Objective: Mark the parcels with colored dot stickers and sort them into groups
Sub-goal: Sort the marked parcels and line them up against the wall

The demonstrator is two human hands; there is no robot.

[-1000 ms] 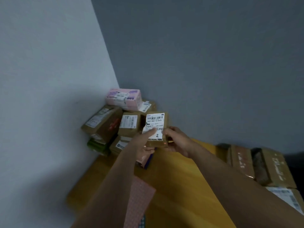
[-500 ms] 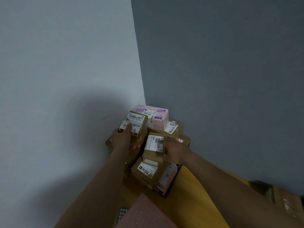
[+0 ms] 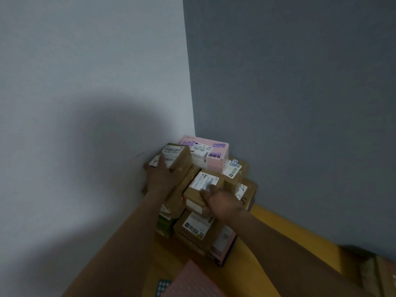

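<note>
Two stiff, probably light boxes: left hand (image 3: 162,176) grip clamped on upper parcel (image 3: 182,160), right hand (image 3: 222,203) on middle parcel (image 3: 204,181); hold opposite faces.

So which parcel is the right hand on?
The brown box mid-pile, just below the pink box; the right hand rests fingers on its white label.

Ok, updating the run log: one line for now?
left hand on upper brown cardboard parcel atop pile | right hand grips lower brown cardboard parcel mid-pile
</note>
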